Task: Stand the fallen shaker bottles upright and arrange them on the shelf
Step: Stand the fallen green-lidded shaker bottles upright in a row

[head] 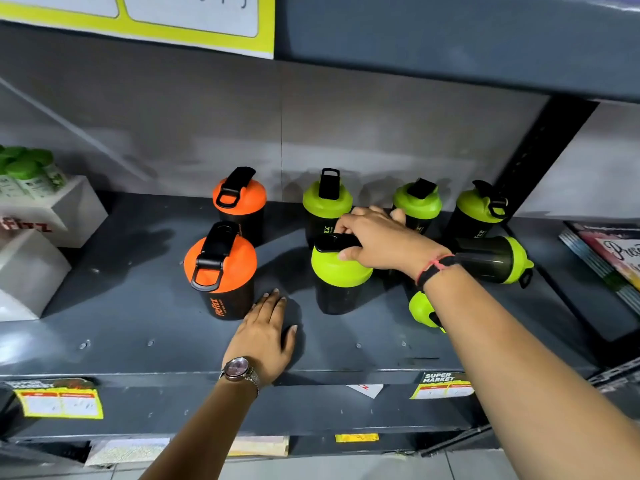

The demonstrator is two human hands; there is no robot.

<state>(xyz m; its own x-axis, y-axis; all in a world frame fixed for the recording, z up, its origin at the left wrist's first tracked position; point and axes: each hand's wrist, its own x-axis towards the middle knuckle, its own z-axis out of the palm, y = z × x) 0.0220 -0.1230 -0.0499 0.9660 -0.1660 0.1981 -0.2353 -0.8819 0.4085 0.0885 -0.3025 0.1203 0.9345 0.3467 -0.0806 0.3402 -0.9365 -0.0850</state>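
Observation:
On the dark grey shelf [138, 306] two orange-lidded shaker bottles [221, 271] stand upright at the left. Three green-lidded bottles [327, 202] stand along the back. My right hand [377, 242] grips the lid of another upright green-lidded bottle [337, 282] in front of them. One green-lidded bottle [495, 259] lies on its side to the right, lid pointing right. A second fallen green one [420, 308] shows partly under my right forearm. My left hand [265, 336] rests flat on the shelf, fingers spread, beside the front orange bottle.
White boxes [45, 220] with small green-capped bottles on top sit at the shelf's left end. Stacked booklets [602, 258] lie at the right end. A black upright post [540, 147] stands behind the rightmost bottle. Another shelf hangs close overhead. Price labels [59, 398] stick to the front edge.

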